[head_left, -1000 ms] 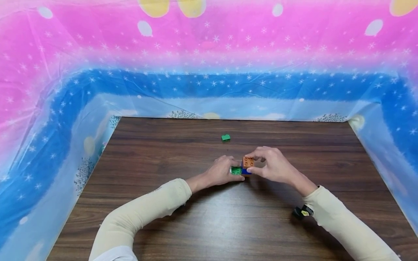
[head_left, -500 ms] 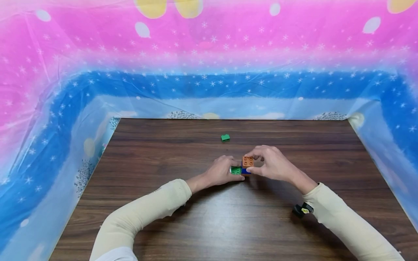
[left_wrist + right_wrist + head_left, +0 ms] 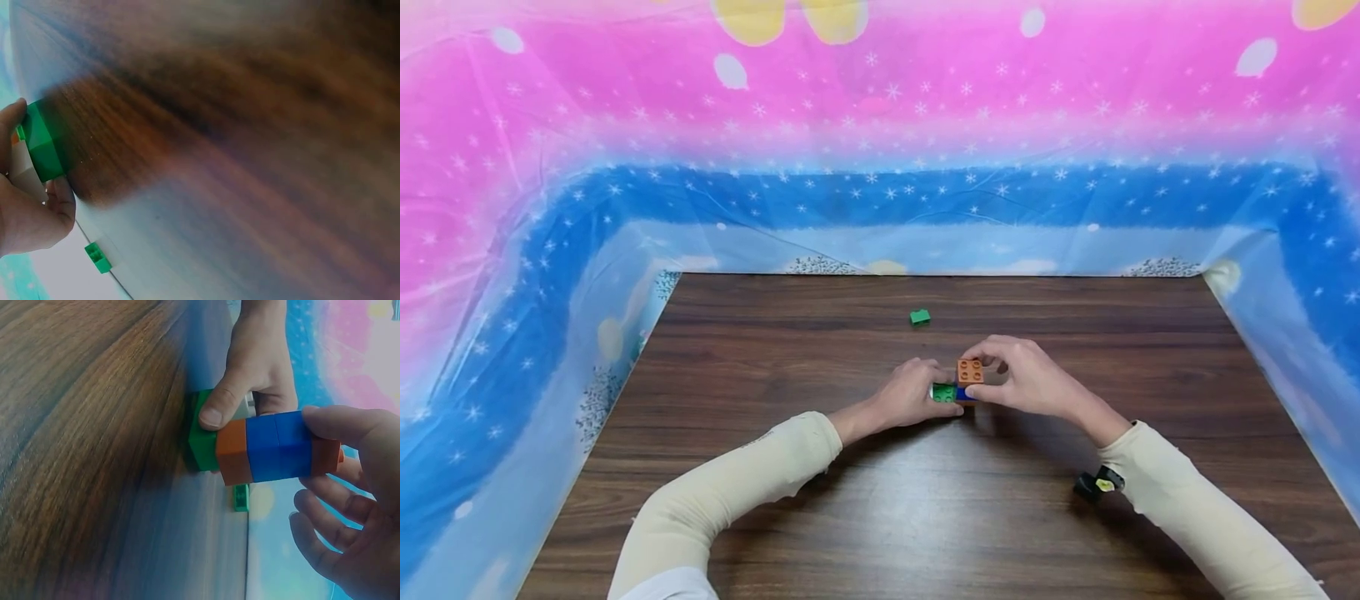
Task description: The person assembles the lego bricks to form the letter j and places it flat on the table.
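Observation:
My left hand [image 3: 910, 393] grips the lower part of a toy brick build near the table's middle, its thumb lying across a green brick [image 3: 203, 447] and a lower orange brick [image 3: 234, 456]. On that orange brick stand two blue bricks [image 3: 278, 447], topped by another orange brick [image 3: 970, 370] with round studs. My right hand [image 3: 1030, 379] pinches this top brick, thumb and fingers on opposite sides around its joint with the blue one. A white piece [image 3: 25, 172] sits against the green brick inside the left hand, partly hidden by the fingers.
A loose green brick [image 3: 920, 317] lies on the brown wood-grain table [image 3: 760, 325], beyond the hands. A patterned pink and blue cloth [image 3: 880, 192] hangs along the table's back and sides. Below the right wrist hangs a small black device [image 3: 1086, 486].

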Demonstrator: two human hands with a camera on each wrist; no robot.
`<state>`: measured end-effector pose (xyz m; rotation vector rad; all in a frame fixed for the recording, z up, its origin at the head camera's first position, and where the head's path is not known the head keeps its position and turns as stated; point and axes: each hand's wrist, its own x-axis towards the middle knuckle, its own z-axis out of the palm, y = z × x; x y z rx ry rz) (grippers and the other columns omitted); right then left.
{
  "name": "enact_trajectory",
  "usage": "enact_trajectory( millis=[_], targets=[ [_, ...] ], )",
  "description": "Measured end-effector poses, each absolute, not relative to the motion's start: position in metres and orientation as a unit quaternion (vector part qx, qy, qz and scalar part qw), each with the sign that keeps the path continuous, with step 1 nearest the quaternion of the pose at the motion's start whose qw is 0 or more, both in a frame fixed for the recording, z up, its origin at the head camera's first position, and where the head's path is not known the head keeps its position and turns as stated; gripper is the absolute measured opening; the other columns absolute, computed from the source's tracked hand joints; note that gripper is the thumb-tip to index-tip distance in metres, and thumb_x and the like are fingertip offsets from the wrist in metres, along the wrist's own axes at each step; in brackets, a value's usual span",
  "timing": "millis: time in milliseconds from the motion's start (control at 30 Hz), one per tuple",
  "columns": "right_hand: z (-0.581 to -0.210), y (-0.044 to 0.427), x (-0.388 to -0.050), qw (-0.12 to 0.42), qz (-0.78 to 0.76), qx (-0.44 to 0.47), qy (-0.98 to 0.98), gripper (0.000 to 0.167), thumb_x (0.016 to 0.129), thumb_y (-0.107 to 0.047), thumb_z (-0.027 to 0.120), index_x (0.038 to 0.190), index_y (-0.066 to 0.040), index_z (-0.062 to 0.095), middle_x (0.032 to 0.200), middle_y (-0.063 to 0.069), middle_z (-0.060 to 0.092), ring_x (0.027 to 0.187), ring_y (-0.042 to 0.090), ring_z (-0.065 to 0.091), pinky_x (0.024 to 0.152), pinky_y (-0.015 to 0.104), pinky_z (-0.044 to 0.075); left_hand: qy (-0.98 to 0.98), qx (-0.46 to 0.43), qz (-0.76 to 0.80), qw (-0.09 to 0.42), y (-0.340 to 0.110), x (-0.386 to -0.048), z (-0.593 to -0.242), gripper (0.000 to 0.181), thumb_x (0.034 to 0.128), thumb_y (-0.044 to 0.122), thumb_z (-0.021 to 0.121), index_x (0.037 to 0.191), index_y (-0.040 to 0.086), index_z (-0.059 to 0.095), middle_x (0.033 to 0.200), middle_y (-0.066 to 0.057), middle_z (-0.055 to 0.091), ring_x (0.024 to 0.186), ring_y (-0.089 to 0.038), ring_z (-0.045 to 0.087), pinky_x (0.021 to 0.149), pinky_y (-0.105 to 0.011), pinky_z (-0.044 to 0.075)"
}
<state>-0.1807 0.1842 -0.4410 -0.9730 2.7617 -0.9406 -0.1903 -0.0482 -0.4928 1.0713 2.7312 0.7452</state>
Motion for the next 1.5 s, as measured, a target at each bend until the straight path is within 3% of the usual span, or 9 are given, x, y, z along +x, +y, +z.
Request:
enact_trajectory(
  millis=[300,767,967,1100,1367,1500],
  targets=[
    [-0.442,0.189,-0.181,0.042,-0.310,-0.309,0.898,0.042,0.087,-0.030,0.083,0.124,-0.017,0.070,0.117,0.000,0.071,0.098,0.015,0.066,0.077,0.037,0.056,0.900,0.354,0.247,0.058,-0.048,-0.192,-0.493,0.049,0.0898,0.043,0.078,0.127,0.012,0.073,0.114,-0.002,0.074,0.085,-0.010,0.058,0.073,-0.026,0.042],
    [-0.451,0.192,-0.180,0.058,-0.316,-0.293,0.901,0.049,0.087,-0.032,0.084,0.130,-0.013,0.067,0.107,-0.001,0.072,0.092,0.015,0.068,0.075,0.037,0.057,0.905,0.333,0.252,0.075,-0.048,-0.189,-0.491,0.057,0.0885,0.044,0.079,0.134,0.011,0.069,0.106,-0.001,0.071,0.080,-0.011,0.053,0.072,-0.027,0.041],
    [-0.455,0.194,-0.179,0.059,-0.321,-0.287,0.901,0.050,0.088,-0.033,0.083,0.130,-0.012,0.066,0.108,-0.002,0.071,0.092,0.015,0.068,0.075,0.035,0.057,0.908,0.326,0.243,0.097,-0.053,-0.188,-0.487,0.069,0.0852,0.045,0.082,0.140,0.007,0.061,0.121,-0.002,0.068,0.102,-0.014,0.058,0.093,-0.033,0.044],
    [-0.455,0.193,-0.178,0.058,-0.322,-0.286,0.900,0.050,0.087,-0.033,0.083,0.129,-0.012,0.067,0.109,-0.002,0.071,0.096,0.017,0.068,0.077,0.038,0.057,0.907,0.316,0.255,0.108,-0.064,-0.184,-0.484,0.070,0.0851,0.037,0.084,0.142,0.007,0.056,0.132,-0.006,0.065,0.118,-0.019,0.057,0.104,-0.038,0.042],
    [-0.456,0.194,-0.177,0.050,-0.329,-0.275,0.902,0.050,0.087,-0.034,0.083,0.130,-0.014,0.066,0.108,-0.002,0.071,0.097,0.019,0.067,0.077,0.037,0.056,0.905,0.276,0.302,0.120,-0.081,-0.175,-0.486,0.059,0.0922,0.031,0.077,0.142,0.010,0.054,0.131,-0.006,0.063,0.119,-0.025,0.056,0.094,-0.041,0.047],
    [-0.459,0.194,-0.176,0.051,-0.338,-0.272,0.900,0.049,0.088,-0.036,0.082,0.130,-0.016,0.066,0.107,-0.003,0.071,0.097,0.017,0.067,0.078,0.038,0.056,0.904,0.276,0.307,0.111,-0.083,-0.174,-0.487,0.051,0.0949,0.029,0.075,0.138,0.009,0.058,0.122,-0.005,0.067,0.110,-0.022,0.058,0.087,-0.038,0.048]
  ],
)
